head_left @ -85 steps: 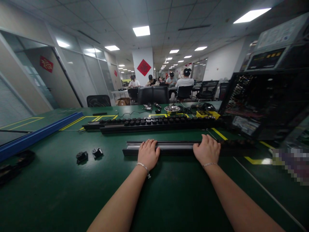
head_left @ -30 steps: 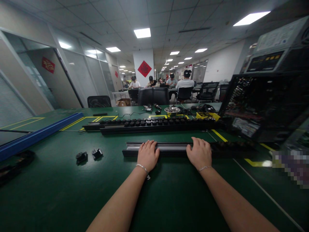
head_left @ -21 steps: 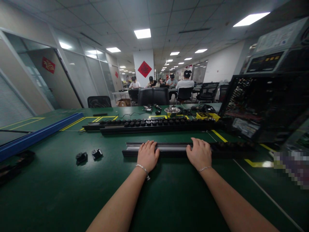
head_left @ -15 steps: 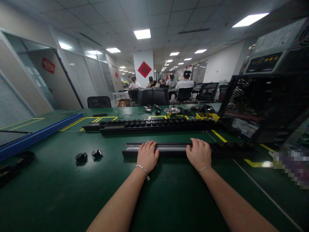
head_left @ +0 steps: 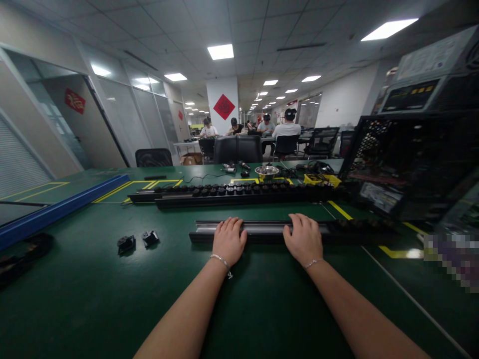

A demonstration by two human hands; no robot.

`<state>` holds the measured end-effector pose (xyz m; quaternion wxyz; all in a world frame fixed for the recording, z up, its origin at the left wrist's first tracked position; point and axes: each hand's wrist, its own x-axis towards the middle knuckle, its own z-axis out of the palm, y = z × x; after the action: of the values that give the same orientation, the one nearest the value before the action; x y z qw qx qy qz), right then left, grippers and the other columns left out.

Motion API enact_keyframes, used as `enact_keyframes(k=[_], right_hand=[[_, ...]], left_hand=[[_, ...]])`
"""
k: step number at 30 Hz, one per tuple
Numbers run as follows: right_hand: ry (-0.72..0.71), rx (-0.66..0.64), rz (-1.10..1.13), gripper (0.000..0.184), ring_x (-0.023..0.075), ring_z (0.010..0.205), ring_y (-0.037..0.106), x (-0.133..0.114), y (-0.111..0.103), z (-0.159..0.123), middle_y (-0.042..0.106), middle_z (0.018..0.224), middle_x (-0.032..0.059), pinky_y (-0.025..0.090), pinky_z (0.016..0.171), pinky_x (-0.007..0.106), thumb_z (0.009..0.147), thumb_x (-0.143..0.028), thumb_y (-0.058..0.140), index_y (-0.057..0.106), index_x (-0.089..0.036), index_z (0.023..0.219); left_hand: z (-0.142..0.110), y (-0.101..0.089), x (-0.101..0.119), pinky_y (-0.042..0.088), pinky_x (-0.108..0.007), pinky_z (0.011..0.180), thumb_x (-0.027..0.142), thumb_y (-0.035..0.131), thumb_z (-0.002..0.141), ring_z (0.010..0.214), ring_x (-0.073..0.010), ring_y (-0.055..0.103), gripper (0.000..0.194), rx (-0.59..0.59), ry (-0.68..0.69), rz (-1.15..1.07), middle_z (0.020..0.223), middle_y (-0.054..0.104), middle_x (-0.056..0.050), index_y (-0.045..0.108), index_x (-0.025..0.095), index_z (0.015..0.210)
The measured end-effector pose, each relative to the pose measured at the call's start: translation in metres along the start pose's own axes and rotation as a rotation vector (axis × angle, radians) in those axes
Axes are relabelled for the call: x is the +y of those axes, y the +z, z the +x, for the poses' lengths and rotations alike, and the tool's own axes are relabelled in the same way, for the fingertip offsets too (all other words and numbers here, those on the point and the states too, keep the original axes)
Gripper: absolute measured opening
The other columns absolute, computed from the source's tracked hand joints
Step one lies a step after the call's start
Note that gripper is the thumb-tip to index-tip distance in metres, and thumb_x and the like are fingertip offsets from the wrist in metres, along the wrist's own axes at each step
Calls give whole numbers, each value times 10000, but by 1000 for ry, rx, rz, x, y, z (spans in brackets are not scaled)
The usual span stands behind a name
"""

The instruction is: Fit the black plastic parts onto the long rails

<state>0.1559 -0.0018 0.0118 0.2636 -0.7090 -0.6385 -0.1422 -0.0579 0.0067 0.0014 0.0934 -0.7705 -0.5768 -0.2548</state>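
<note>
A long black metal rail (head_left: 265, 229) with a shiny inner channel lies crosswise on the green table in front of me. Dark roller-like parts (head_left: 361, 227) fill its right end, dim and hard to make out. My left hand (head_left: 229, 242) grips the rail near its left end, fingers over the far edge and thumb on the near side. Further right, my right hand (head_left: 305, 240) holds the same rail in the same way. Both undersides are hidden. To the left, a small black part (head_left: 126, 244) lies beside a second black part (head_left: 150, 238).
Behind the rail stand more black rails (head_left: 239, 197) lined with rollers. A blue beam (head_left: 67, 205) runs along the left. At the back are a metal bowl (head_left: 266, 171) and a yellow tray (head_left: 322, 179). An open computer case (head_left: 404, 164) stands right. People sit farther off.
My right hand has slid left along the rail, closer to my left hand. The left hand and the rail have stayed in place.
</note>
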Motion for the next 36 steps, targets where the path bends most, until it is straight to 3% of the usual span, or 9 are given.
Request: enact_keyframes(k=[11,21,25,30,36], right_hand=[[-66,59,44,395,276,1099,450,0,1,-1,552,1199,137,378,920,404,833,-280,428,564,-120,1166],[-244,114,174,357,242,1053,500,3,12,1,607,1109,123,374,948,377,810,-272,455,584,-107,1099],[-213,118,191,358,244,1065,497,1,10,0,597,1134,126,382,940,374,808,-262,452,581,-109,1105],[-56,144,116,376,287,1126,462,-2,5,-2,546,1226,141,366,928,430,813,-275,441,568,-137,1139],[32,75,75,377,266,990,538,-3,3,-2,587,1155,140,345,896,431,839,-305,407,561,-144,1142]], left_hand=[[1,0,0,272,-419,1071,377,349,909,1251,-212,425,388,-2,2,11,1300,547,-45,526,226,1219],[0,0,0,294,-425,1061,365,359,907,1241,-215,435,379,6,10,18,1289,556,-46,535,216,1208],[0,1,0,295,-424,1061,360,362,906,1239,-214,437,377,11,10,15,1283,561,-45,539,215,1205],[0,0,0,292,-430,1062,363,353,909,1241,-217,434,389,2,13,10,1290,556,-46,537,202,1212],[1,0,-1,292,-437,1061,364,352,910,1244,-222,431,392,0,18,7,1293,554,-48,536,197,1214]])
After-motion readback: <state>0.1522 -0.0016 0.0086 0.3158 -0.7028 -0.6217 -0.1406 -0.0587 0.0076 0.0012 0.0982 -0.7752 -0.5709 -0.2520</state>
